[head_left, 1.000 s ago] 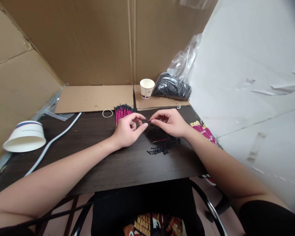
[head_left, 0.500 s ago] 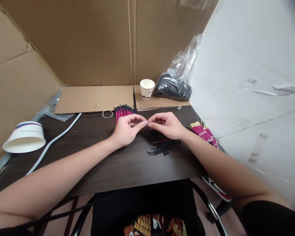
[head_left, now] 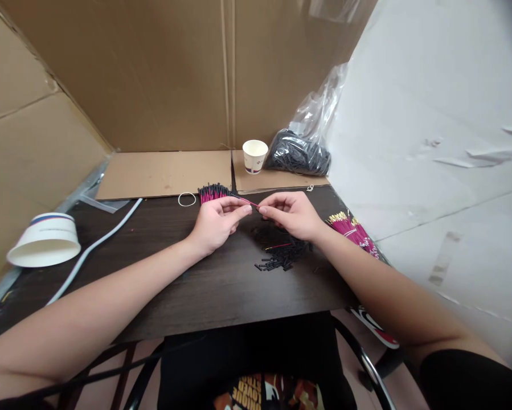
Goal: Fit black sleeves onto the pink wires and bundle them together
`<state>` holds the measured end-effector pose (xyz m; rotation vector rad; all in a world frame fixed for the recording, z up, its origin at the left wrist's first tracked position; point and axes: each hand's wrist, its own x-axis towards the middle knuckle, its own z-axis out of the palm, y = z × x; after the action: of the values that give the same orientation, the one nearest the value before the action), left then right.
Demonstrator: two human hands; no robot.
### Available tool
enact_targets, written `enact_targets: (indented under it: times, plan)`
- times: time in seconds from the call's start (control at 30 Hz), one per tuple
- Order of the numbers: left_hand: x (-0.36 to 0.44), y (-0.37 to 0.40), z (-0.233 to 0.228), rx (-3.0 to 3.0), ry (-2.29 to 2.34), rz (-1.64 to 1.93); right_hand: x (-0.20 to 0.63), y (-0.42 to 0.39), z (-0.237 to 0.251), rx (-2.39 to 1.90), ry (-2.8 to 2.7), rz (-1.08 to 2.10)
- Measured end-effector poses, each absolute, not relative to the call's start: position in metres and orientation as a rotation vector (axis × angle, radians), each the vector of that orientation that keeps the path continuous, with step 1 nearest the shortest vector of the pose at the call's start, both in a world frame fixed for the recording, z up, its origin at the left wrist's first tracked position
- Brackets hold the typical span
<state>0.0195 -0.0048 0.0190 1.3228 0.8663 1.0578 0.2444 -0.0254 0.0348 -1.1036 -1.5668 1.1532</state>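
My left hand (head_left: 216, 221) and my right hand (head_left: 290, 214) meet over the dark table (head_left: 196, 285), pinching a thin pink wire (head_left: 248, 201) between their fingertips. The wire slants up to the left, with a black sleeve on its far end. Just behind my left hand lies a bundle of pink wires with black tips (head_left: 212, 193). Under my right hand is a loose heap of short black tubes (head_left: 281, 253) with one pink wire on it. A second pink bundle with gold ends (head_left: 353, 229) lies by my right wrist.
A white rubber band (head_left: 186, 199) lies left of the bundle. At the back stand a paper cup (head_left: 254, 155) and a plastic bag of black tubes (head_left: 300, 155). An upturned paper bowl (head_left: 45, 239) and a white cable (head_left: 94, 245) lie left. Cardboard walls enclose the table.
The fingertips came together, then drew slightly apart, and the pink wire now shows between them, slanting up to the left. My arms stayed in place.
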Motion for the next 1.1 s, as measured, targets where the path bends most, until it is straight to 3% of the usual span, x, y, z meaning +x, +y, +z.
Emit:
enact_targets:
  times: [0.5, 0.73, 0.9, 1.1]
  plan:
    - [0.015, 0.000, 0.021, 1.385, 0.920, 1.075, 0.234, -0.029, 0.020, -1.066, -1.523, 1.352]
    - [-0.007, 0.019, 0.028, 1.880, 1.305, 1.399, 0.243, -0.022, 0.018, -1.122, -1.566, 1.231]
    - [-0.014, 0.024, 0.029, 2.221, 1.503, 1.284, 0.246, -0.023, 0.023, -1.115, -1.569, 1.305]
    - [-0.018, 0.036, 0.024, 2.174, 1.726, 1.048, 0.247, -0.021, 0.021, -1.054, -1.557, 1.371]
